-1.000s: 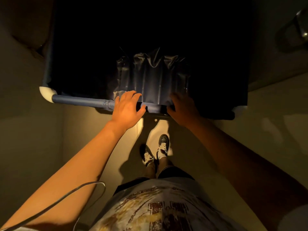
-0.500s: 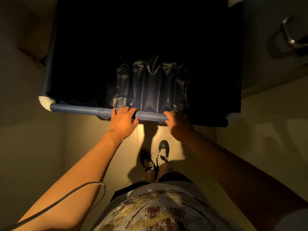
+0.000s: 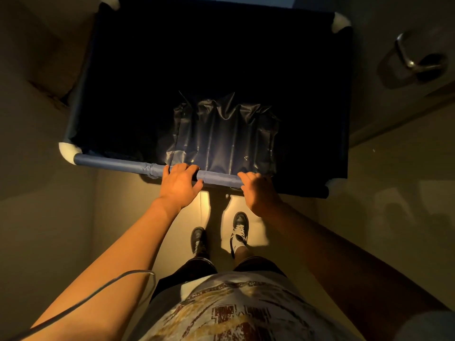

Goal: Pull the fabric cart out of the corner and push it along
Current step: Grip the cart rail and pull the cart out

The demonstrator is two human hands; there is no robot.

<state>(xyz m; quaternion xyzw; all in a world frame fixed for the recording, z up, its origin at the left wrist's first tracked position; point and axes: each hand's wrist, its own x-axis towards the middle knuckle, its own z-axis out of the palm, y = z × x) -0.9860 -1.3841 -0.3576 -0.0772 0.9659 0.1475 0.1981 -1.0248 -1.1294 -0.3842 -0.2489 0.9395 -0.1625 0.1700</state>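
Farther off now, fabric cart (image 3: 216,77) apparently lies crosswise; both hands grip.

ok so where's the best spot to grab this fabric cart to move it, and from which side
Grip the fabric cart by its near top rail, the fabric-wrapped bar between the white corner fittings, coming from above on the person's side. It is round, horizontal and exposed, so fingers curl over it. The left hand and right hand already hold it near the middle, probably best for steering.
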